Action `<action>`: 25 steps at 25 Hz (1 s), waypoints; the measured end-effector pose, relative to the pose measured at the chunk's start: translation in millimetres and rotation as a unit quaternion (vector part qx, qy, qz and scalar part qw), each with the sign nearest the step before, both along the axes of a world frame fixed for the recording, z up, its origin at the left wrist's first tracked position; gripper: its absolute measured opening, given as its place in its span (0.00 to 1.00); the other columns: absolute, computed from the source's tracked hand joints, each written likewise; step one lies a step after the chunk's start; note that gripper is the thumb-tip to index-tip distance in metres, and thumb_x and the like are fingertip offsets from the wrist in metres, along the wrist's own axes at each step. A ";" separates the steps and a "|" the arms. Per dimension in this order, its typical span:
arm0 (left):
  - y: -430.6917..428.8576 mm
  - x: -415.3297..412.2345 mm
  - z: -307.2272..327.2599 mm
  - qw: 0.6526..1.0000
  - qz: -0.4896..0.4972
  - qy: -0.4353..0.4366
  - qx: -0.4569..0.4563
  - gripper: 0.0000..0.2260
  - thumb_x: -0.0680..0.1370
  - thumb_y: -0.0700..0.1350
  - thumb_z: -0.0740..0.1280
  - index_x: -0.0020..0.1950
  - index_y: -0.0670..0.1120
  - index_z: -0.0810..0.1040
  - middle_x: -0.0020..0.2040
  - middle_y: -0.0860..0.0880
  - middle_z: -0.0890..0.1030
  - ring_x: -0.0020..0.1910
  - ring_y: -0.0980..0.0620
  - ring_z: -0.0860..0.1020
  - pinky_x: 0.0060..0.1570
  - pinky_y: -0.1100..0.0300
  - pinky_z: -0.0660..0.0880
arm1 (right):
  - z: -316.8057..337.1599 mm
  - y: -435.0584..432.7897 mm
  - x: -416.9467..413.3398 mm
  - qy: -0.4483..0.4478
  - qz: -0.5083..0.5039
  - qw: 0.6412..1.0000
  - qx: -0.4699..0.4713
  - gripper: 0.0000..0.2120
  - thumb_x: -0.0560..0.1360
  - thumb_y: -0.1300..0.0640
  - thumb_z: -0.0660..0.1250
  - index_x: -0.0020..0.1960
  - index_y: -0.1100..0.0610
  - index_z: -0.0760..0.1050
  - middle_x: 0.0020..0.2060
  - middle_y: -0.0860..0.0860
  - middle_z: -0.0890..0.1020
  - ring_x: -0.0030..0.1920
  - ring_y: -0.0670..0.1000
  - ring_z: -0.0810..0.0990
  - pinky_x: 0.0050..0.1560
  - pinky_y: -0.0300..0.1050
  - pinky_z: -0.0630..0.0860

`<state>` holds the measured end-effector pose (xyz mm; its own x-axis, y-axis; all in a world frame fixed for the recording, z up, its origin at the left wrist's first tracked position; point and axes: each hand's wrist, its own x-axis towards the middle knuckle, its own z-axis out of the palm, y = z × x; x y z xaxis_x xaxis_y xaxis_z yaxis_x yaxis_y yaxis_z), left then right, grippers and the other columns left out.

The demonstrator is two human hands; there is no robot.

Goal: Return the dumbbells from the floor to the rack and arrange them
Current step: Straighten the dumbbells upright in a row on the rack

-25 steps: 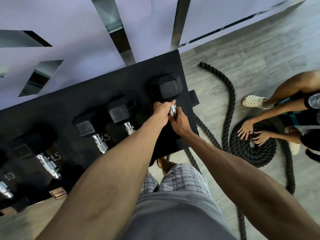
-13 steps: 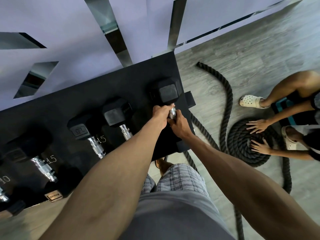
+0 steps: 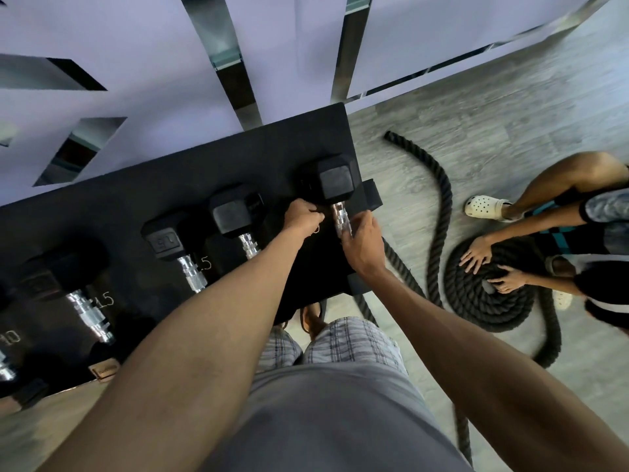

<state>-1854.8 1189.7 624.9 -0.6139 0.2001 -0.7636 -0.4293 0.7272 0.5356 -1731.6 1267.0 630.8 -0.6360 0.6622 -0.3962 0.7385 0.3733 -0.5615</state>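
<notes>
A black hex dumbbell (image 3: 335, 180) lies at the right end of the black rack (image 3: 170, 185), its chrome handle pointing toward me. My right hand (image 3: 362, 243) grips the near part of that handle. My left hand (image 3: 303, 218) sits just left of the handle with its fingers curled, holding nothing. Three more black dumbbells (image 3: 235, 212) (image 3: 166, 240) (image 3: 58, 270) lie in a row to the left, beside painted "15" marks. The near heads of the dumbbells are hidden by my arms or lost in shadow.
A thick black battle rope (image 3: 476, 294) lies coiled on the grey floor to the right, one end trailing toward the wall. Another person (image 3: 578, 233) crouches there with both hands on the coil. A mirrored wall stands behind the rack.
My left hand has let go of the handle and shifted left, so the chrome shows. My right hand stays on the handle. The other person's hands moved over the rope coil.
</notes>
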 end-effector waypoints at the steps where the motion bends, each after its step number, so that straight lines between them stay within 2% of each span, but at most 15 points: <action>1: -7.9 -1.2 2.7 0.998 -0.037 0.034 -0.025 0.07 0.74 0.42 0.68 0.52 0.47 0.78 0.51 0.46 0.82 0.50 0.47 0.81 0.50 0.55 0.80 | 5.8 -4.6 0.5 0.002 0.005 1.000 0.009 0.09 0.76 0.53 0.63 0.53 0.57 0.67 0.48 0.55 0.79 0.48 0.55 0.77 0.45 0.47 0.73; 3: -28.4 1.3 5.9 0.992 -0.075 0.079 -0.057 0.04 0.75 0.44 0.64 0.44 0.52 0.77 0.48 0.47 0.83 0.45 0.45 0.83 0.48 0.50 0.82 | 16.3 -18.7 -0.8 -0.006 0.023 1.000 0.003 0.07 0.76 0.54 0.62 0.51 0.55 0.67 0.43 0.53 0.80 0.42 0.54 0.78 0.41 0.49 0.75; 5: -51.9 5.7 5.4 0.989 -0.072 0.108 -0.068 0.06 0.76 0.46 0.61 0.40 0.53 0.75 0.44 0.50 0.83 0.40 0.47 0.83 0.44 0.50 0.82 | 16.4 -35.1 -4.1 -0.017 0.052 0.998 -0.027 0.07 0.76 0.55 0.62 0.51 0.56 0.69 0.41 0.52 0.80 0.41 0.54 0.78 0.42 0.50 0.76; 8: -95.3 14.1 11.5 0.991 -0.001 0.117 -0.060 0.08 0.75 0.47 0.63 0.37 0.51 0.76 0.37 0.51 0.83 0.36 0.49 0.83 0.41 0.49 0.83 | 4.4 -72.5 -16.0 -0.044 0.130 0.982 -0.129 0.10 0.75 0.57 0.63 0.55 0.59 0.73 0.46 0.55 0.83 0.47 0.56 0.82 0.44 0.43 0.73; 11: -127.4 20.0 13.1 0.985 0.119 0.118 -0.047 0.12 0.75 0.49 0.65 0.34 0.46 0.80 0.35 0.46 0.84 0.37 0.47 0.84 0.42 0.51 0.82 | -5.7 -108.9 -30.1 -0.081 0.177 0.958 -0.210 0.15 0.75 0.58 0.65 0.60 0.62 0.73 0.48 0.57 0.85 0.51 0.56 0.82 0.45 0.39 0.68; 13: -139.9 16.3 10.4 0.975 0.169 0.127 -0.065 0.12 0.74 0.51 0.68 0.43 0.42 0.82 0.44 0.44 0.85 0.46 0.47 0.83 0.48 0.56 0.79 | -14.3 -126.6 -38.5 -0.089 0.191 0.952 -0.220 0.19 0.74 0.55 0.68 0.62 0.63 0.72 0.49 0.57 0.85 0.52 0.56 0.82 0.45 0.40 0.68; 15: -143.7 8.6 5.6 0.972 0.221 0.062 -0.054 0.19 0.72 0.51 0.72 0.57 0.40 0.77 0.53 0.45 0.82 0.54 0.47 0.80 0.52 0.57 0.76 | -21.4 -135.2 -44.8 -0.091 0.184 0.954 -0.218 0.21 0.73 0.53 0.70 0.61 0.62 0.72 0.50 0.55 0.83 0.52 0.55 0.82 0.43 0.40 0.69; 16: -141.8 3.0 3.2 0.968 0.247 0.013 -0.035 0.22 0.72 0.50 0.73 0.60 0.40 0.75 0.55 0.45 0.80 0.55 0.47 0.79 0.52 0.57 0.75 | -23.0 -137.3 -48.2 -0.092 0.177 0.955 -0.217 0.20 0.73 0.53 0.70 0.60 0.62 0.73 0.48 0.54 0.82 0.51 0.54 0.81 0.39 0.38 0.69; 18: -136.4 -7.0 -2.9 0.954 0.293 -0.053 0.010 0.22 0.72 0.48 0.73 0.61 0.39 0.74 0.55 0.44 0.80 0.55 0.46 0.79 0.50 0.56 0.75 | -24.5 -139.0 -54.3 -0.088 0.156 0.957 -0.226 0.18 0.74 0.56 0.70 0.60 0.63 0.73 0.45 0.53 0.80 0.47 0.53 0.81 0.30 0.30 0.68; 20: -133.2 -13.8 -14.0 0.939 0.326 -0.095 0.042 0.21 0.70 0.46 0.74 0.60 0.38 0.75 0.54 0.44 0.82 0.53 0.46 0.81 0.50 0.54 0.78 | -25.2 -141.2 -61.8 -0.085 0.140 0.959 -0.231 0.17 0.74 0.60 0.69 0.60 0.64 0.73 0.46 0.56 0.81 0.46 0.54 0.81 0.26 0.27 0.67; 23: -133.3 -17.4 -24.8 0.935 0.332 -0.112 0.057 0.20 0.69 0.44 0.75 0.58 0.38 0.78 0.51 0.43 0.84 0.51 0.46 0.83 0.51 0.51 0.81 | -27.3 -144.1 -64.6 -0.085 0.140 0.960 -0.228 0.17 0.75 0.60 0.68 0.62 0.64 0.72 0.52 0.58 0.82 0.52 0.56 0.82 0.33 0.34 0.68; 25: -134.3 -17.7 -25.5 0.936 0.329 -0.115 0.049 0.22 0.67 0.46 0.75 0.58 0.39 0.78 0.51 0.43 0.84 0.51 0.45 0.83 0.50 0.50 0.81 | -28.2 -145.1 -63.6 -0.082 0.142 0.960 -0.226 0.17 0.75 0.60 0.68 0.62 0.64 0.72 0.54 0.57 0.82 0.54 0.56 0.81 0.35 0.34 0.66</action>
